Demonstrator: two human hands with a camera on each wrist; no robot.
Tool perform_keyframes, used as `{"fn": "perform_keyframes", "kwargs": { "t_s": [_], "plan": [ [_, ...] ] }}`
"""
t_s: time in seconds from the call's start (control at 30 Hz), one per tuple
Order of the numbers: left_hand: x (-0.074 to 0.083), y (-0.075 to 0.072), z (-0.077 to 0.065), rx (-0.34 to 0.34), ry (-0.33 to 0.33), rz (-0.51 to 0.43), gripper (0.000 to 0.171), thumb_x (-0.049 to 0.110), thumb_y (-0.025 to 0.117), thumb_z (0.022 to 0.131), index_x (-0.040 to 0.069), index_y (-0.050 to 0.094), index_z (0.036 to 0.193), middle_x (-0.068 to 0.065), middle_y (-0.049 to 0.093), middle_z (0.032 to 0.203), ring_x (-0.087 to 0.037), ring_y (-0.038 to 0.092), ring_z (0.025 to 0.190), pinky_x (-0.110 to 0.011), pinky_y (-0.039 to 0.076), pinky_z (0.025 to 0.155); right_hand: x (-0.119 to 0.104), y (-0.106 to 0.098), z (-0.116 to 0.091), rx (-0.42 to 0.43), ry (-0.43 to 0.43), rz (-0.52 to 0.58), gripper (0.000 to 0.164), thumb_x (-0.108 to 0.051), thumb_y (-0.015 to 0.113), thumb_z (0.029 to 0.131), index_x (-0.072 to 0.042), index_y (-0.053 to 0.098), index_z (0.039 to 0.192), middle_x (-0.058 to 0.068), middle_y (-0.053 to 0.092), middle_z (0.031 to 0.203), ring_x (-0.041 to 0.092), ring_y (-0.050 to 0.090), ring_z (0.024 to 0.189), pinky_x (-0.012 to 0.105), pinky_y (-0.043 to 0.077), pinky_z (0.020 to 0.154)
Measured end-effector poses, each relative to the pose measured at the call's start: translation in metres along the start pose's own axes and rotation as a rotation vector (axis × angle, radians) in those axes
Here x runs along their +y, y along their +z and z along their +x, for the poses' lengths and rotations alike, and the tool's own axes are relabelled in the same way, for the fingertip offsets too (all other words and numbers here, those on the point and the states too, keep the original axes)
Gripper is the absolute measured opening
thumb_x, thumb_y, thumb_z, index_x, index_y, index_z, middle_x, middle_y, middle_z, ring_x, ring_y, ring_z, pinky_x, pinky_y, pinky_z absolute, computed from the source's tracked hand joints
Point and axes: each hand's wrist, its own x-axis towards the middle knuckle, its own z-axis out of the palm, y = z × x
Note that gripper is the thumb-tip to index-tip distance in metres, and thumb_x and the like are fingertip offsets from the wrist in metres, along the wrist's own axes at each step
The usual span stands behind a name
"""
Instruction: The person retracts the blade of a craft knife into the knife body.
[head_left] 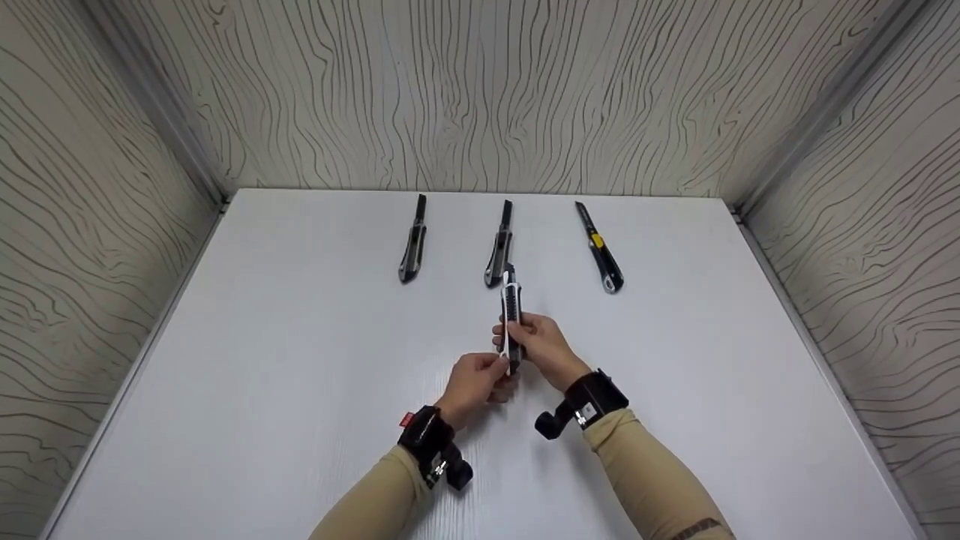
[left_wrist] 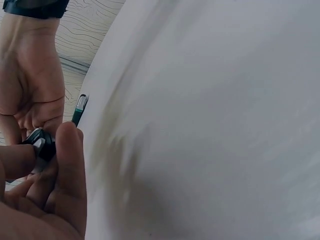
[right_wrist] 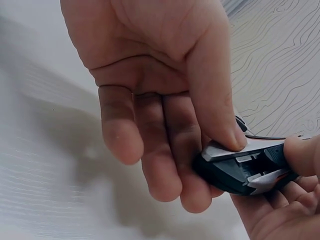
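Utility knife [head_left: 511, 304], silver and black; being held above the white table [head_left: 262, 375], near its middle, between both hands; pointing blade-first toward the far edge; showing silver edging round a dark ribbed strip along the handle; ending in a short, dark blade tip at the top and a black butt at the bottom; in the right wrist view, showing a faceted black end cap, pale metallic panels and a dark recess; being gripped along the handle by the right hand [head_left: 551, 346], with thumb laid on its face; being pinched at the butt by the left hand [head_left: 472, 382], between thumb and fingers; in the head view, overlapping the lower end of the middle cutter [head_left: 499, 247], without revealing touch or gap; having for neighbours on the table a grey-and-black left cutter [head_left: 413, 244] and a black right cutter [head_left: 606, 264] with a yellow slider; losing much of the lower handle behind fingers; in the left wrist view, showing little more than the butt; in the right wrist view, losing the blade end behind the right hand or past the frame; in the left wrist view, also half hiding a further cutter [left_wrist: 80, 107], impossible to match with certainty; in the head view, cutting off both tan sleeves [head_left: 645, 472] at the bottom edge.
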Motion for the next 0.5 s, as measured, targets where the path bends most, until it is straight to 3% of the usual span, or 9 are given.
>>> {"fn": "perform_keyframes", "kwargs": {
  "t_s": [0.33, 0.5],
  "plan": [
    [-0.0013, -0.0016, 0.0005, -0.02, 0.028, -0.022, 0.026, 0.011, 0.051, 0.099, -0.012, 0.062, 0.094, -0.014, 0.067, 0.082, -0.013, 0.06, 0.065, -0.023, 0.054, 0.058, 0.0, 0.0003, -0.001, -0.021, -0.013, -0.023, 0.038, -0.006, 0.049, 0.1, 0.013, 0.045, 0.133, 0.018, 0.067, 0.117, 0.011, 0.068, 0.095, 0.024, 0.056, 0.081],
    [-0.0009, -0.0025, 0.001, -0.02, 0.023, -0.016, 0.027, 0.012, 0.051, 0.099, -0.012, 0.063, 0.097, -0.014, 0.068, 0.082, -0.013, 0.06, 0.065, -0.023, 0.054, 0.059, -0.0004, 0.0004, -0.0012, -0.022, -0.003, -0.036, 0.038, -0.004, 0.048, 0.1, 0.011, 0.044, 0.135, 0.027, 0.06, 0.127, 0.012, 0.067, 0.099, 0.025, 0.055, 0.085]
  ]
}}
